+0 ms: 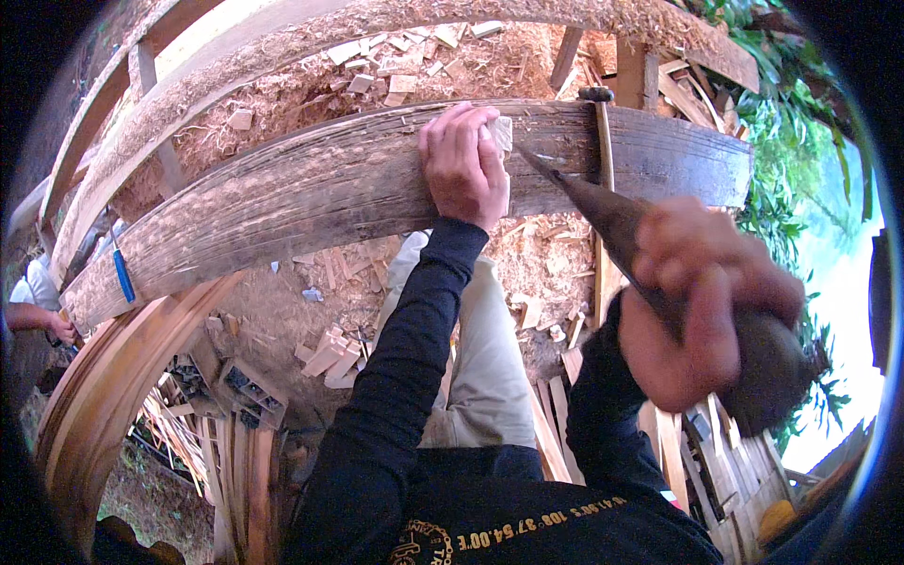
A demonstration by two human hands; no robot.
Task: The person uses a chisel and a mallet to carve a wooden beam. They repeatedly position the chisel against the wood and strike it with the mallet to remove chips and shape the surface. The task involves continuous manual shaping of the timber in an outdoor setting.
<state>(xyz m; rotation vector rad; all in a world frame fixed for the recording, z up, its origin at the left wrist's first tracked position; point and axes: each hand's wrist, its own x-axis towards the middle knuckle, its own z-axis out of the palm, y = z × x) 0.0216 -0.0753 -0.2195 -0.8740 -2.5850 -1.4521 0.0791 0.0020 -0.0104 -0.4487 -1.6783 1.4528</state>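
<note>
A long, weathered wooden plank (311, 179) lies across in front of me. On it my left hand (461, 165) is closed round a small pale wood block (505, 141), pressing it to the surface. My right hand (706, 292), raised at the right and blurred by motion, grips a machete (603, 207) with a dark blade. The blade slants down toward the block, its tip appearing beside the block's right side; whether they touch I cannot tell. Right of the block, a hammer (605, 151) with a wooden handle rests across the plank.
A blue-handled tool (122, 275) lies at the plank's left end, near another person's hand (61, 328). Sawdust covers a beam (377, 21) beyond. Wood offcuts (331, 356) litter the ground, and curved boards (122, 386) stand at the lower left.
</note>
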